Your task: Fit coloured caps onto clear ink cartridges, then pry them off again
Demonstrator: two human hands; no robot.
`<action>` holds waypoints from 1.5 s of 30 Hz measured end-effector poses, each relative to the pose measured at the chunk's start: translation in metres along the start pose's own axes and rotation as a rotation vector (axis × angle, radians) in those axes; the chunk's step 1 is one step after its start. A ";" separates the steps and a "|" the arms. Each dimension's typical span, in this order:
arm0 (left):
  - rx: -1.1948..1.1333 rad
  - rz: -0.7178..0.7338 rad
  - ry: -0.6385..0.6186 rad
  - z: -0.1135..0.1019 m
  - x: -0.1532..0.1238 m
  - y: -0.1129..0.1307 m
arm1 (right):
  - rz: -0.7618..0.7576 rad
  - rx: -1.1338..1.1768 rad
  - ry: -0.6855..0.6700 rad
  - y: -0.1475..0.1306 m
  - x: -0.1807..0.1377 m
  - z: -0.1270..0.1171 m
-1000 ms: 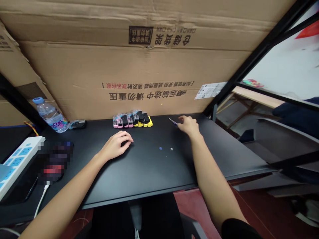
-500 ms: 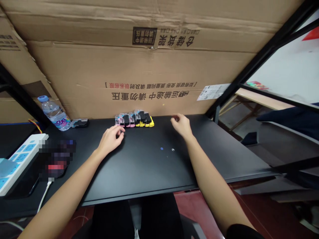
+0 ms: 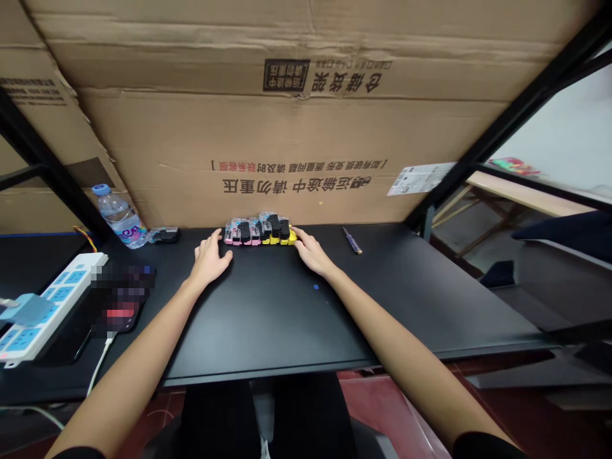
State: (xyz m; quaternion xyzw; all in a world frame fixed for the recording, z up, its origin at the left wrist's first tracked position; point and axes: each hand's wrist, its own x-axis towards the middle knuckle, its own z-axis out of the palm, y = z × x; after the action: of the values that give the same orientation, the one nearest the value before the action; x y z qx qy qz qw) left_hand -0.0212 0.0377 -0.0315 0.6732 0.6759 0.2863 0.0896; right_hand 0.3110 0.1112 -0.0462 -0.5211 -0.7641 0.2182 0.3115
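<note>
Head view: The left hand [image 3: 208, 260] and right hand [image 3: 312, 252], well apart, flank a row of cases [image 3: 261, 231] at the table's [image 3: 268, 319] back, near the cardboard [image 3: 296, 137]. The left spreads, free, just beside the pink end; the right lies at the yellow end — whether it grips, one cannot tell. The cases look light, stiff, slick and probably loose — best squeezed gently from both ends.

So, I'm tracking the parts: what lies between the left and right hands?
In the head view, a row of pink- and yellow-edged parts lies between the left hand and the right hand.
</note>
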 end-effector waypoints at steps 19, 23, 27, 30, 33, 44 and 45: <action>0.194 -0.040 -0.045 -0.009 0.002 -0.003 | -0.141 -0.099 -0.014 -0.006 -0.004 0.012; 0.250 -0.020 -0.047 -0.008 0.003 -0.008 | -0.152 -0.110 0.002 -0.002 -0.002 0.014; 0.296 0.002 -0.036 -0.008 0.002 -0.010 | -0.159 -0.155 0.020 0.007 0.001 0.014; 0.320 0.028 -0.032 -0.010 0.003 -0.012 | -0.100 -0.264 0.027 0.016 0.001 0.010; 0.336 0.031 -0.023 -0.011 0.003 -0.016 | -0.048 -0.373 0.027 0.020 0.002 0.004; 0.362 0.020 -0.033 -0.013 0.007 -0.021 | -0.039 -0.513 0.014 0.019 0.004 -0.001; 0.367 0.021 -0.048 -0.013 0.007 -0.021 | -0.049 -0.508 0.010 0.019 0.003 -0.001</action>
State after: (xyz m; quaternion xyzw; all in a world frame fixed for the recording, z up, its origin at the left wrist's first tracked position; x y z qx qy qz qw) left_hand -0.0466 0.0421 -0.0300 0.6920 0.7073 0.1429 -0.0216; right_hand 0.3235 0.1211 -0.0578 -0.5649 -0.8053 0.0093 0.1796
